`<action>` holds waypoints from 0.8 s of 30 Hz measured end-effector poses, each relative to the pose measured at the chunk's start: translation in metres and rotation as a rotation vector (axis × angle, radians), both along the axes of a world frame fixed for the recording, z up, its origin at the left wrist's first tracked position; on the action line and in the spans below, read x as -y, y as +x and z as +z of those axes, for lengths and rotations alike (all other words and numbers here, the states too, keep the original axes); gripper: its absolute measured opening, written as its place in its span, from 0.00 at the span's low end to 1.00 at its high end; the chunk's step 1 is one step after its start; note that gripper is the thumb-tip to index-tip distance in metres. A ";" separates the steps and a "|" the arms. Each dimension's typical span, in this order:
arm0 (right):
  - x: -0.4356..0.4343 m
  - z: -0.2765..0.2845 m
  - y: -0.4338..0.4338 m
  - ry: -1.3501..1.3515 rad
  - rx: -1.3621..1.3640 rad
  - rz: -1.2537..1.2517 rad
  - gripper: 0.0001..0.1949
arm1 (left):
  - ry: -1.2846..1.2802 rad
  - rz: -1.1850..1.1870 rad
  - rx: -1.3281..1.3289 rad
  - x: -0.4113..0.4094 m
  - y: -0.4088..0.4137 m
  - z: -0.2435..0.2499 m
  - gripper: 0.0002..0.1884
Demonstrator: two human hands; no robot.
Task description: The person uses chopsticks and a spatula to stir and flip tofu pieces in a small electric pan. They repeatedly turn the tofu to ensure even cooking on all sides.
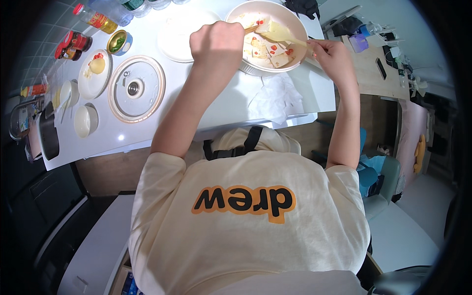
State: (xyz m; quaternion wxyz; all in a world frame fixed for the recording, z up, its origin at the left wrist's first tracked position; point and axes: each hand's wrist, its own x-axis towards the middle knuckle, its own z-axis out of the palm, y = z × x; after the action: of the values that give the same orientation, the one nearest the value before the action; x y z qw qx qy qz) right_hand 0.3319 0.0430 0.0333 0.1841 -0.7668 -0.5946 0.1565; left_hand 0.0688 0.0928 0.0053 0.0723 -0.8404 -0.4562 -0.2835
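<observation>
A round, light-coloured pot [303, 27] stands at the back of the white counter, with flat pale pieces that look like tofu [279, 60] and red chili bits inside. My left hand [217, 38] is closed around wooden chopsticks [251, 29], whose tips reach a pale piece in the pot. Between the fingers of my right hand [327, 55] is the handle of a pale yellow spatula [278, 33]; its blade lies against the same piece. Crumpled white paper [278, 97] lies on the counter just in front of the pot.
A glass lid [118, 105] and a white plate [167, 40] lie left of the pot. Farther left are a plate with food [86, 86], white bowls [85, 121], a tin with chopped greens [127, 42], red-lidded jars [77, 40] and an oil bottle [97, 20]. A chair [389, 173] stands at right.
</observation>
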 end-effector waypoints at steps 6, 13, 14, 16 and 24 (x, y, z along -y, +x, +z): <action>0.005 0.014 -0.015 0.211 0.204 0.103 0.12 | -0.181 0.014 -0.105 0.001 0.008 0.017 0.03; -0.007 0.006 -0.013 0.211 0.175 0.125 0.12 | -0.265 0.070 -0.105 0.013 -0.015 0.034 0.07; -0.007 0.005 -0.012 0.234 0.164 0.123 0.12 | -0.220 0.071 -0.098 0.014 -0.019 0.035 0.07; -0.004 0.010 -0.015 0.218 0.170 0.102 0.12 | -0.132 0.075 -0.086 0.017 -0.026 0.035 0.07; 0.002 -0.008 -0.027 0.266 0.353 0.190 0.10 | -0.221 0.179 -0.109 0.013 -0.027 0.046 0.06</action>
State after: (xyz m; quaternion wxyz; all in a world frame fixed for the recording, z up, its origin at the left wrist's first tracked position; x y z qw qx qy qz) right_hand 0.3050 0.0414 0.0254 0.1613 -0.6918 -0.7025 -0.0432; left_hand 0.0417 0.0803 0.0515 0.0288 -0.8134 -0.5531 -0.1778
